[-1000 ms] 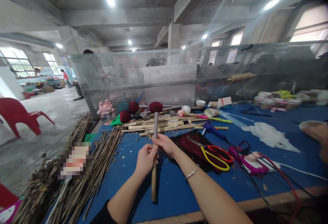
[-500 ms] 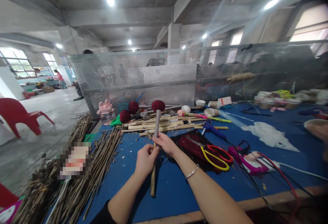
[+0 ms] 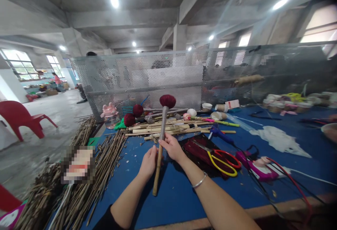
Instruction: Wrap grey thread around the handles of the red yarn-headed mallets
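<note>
Over the blue table I hold a wooden stick [image 3: 157,174] tilted upright, its upper part wrapped in a grey strip [image 3: 163,119]. A dark red fuzzy ball [image 3: 167,101] caps its top. My right hand [image 3: 171,147] grips the stick just below the grey wrapping, thumb and fingers closed round it. Lower down, my left hand [image 3: 149,160] is closed against the stick from the left side; part of its fingers is hidden. Beside my right hand lie dark red cloth [image 3: 192,150] and scissors [image 3: 222,163] with yellow and red handles.
Bundles of thin dry stems [image 3: 105,167] lie along the left. Further back are pale sticks [image 3: 168,129], two dark red balls [image 3: 129,119] and a pink-lidded jar [image 3: 109,116]. A blue glue gun [image 3: 218,133] and power strip [image 3: 265,170] with cables lie right. A perforated metal screen [image 3: 142,79] stands behind.
The stick with its red ball has risen and leans a little more to the right. My left hand's fingers have straightened somewhat along it; my right hand keeps its grip.
</note>
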The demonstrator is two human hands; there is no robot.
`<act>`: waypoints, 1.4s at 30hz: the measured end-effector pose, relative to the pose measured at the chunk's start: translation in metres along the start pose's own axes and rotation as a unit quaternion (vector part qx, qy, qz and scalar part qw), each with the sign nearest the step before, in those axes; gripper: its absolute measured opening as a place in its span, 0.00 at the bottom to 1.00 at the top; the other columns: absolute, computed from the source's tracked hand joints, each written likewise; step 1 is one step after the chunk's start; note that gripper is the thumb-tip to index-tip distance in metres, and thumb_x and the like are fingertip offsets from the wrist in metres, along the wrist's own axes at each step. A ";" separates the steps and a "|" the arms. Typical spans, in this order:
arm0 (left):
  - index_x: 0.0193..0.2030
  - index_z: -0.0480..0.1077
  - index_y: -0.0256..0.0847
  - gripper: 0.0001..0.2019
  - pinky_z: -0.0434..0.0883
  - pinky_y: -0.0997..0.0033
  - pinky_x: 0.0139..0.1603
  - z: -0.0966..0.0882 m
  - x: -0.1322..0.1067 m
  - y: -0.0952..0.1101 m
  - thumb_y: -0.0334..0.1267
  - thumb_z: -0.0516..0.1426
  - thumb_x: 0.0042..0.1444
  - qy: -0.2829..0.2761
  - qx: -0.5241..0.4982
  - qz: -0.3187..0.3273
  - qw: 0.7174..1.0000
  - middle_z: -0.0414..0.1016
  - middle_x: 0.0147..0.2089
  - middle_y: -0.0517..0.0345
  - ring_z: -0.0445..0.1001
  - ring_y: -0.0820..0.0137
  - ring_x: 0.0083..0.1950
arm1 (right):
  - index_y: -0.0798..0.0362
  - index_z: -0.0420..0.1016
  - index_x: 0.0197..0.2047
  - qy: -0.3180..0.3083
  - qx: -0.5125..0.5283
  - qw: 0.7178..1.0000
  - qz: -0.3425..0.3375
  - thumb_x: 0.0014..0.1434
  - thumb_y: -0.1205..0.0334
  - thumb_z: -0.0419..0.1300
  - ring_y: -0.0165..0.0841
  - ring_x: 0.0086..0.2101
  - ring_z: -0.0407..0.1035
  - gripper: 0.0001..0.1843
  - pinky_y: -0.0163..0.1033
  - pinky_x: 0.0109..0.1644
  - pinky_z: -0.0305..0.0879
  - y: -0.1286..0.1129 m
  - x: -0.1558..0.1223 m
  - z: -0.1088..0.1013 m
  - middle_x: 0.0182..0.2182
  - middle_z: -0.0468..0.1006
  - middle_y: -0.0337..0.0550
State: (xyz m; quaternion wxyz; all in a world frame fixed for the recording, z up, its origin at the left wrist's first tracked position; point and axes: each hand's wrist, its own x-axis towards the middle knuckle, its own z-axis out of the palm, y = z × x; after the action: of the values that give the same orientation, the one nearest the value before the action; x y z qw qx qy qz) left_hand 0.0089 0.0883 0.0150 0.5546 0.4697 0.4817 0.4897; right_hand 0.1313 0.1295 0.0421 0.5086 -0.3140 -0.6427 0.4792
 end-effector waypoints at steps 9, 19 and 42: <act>0.42 0.64 0.40 0.21 0.67 0.73 0.39 -0.032 0.012 0.027 0.56 0.50 0.52 0.208 -0.018 0.139 0.968 0.69 0.46 0.51 0.68 0.69 0.45 | 0.55 0.62 0.36 0.144 -0.434 0.883 -0.108 0.57 0.57 0.48 0.32 0.21 0.64 0.10 0.35 0.28 0.53 -0.037 0.008 -0.023 0.19 0.69 0.40; 0.50 0.68 0.40 0.34 0.70 0.61 0.43 -0.050 -0.077 0.161 0.51 0.65 0.33 -0.095 -0.055 0.222 0.969 0.71 0.50 0.43 0.72 0.57 0.45 | 0.57 0.69 0.38 -0.133 -0.688 0.680 -0.213 0.54 0.65 0.52 0.35 0.30 0.69 0.09 0.35 0.32 0.54 -0.054 0.005 -0.038 0.29 0.77 0.51; 0.51 0.64 0.42 0.22 0.62 0.62 0.56 0.041 -0.130 0.108 0.44 0.58 0.50 -0.002 -0.172 0.329 0.928 0.69 0.53 0.48 0.65 0.60 0.56 | 0.55 0.70 0.35 -0.021 -0.475 0.866 -0.156 0.53 0.63 0.51 0.32 0.28 0.61 0.09 0.33 0.30 0.51 -0.054 0.009 -0.024 0.27 0.71 0.44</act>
State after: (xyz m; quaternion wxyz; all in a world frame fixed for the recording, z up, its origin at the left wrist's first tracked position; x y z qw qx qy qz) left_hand 0.0325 -0.0346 0.1353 0.4355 0.5002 0.2071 0.7192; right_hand 0.1561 0.1257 0.0960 0.3529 -0.4029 -0.8437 0.0367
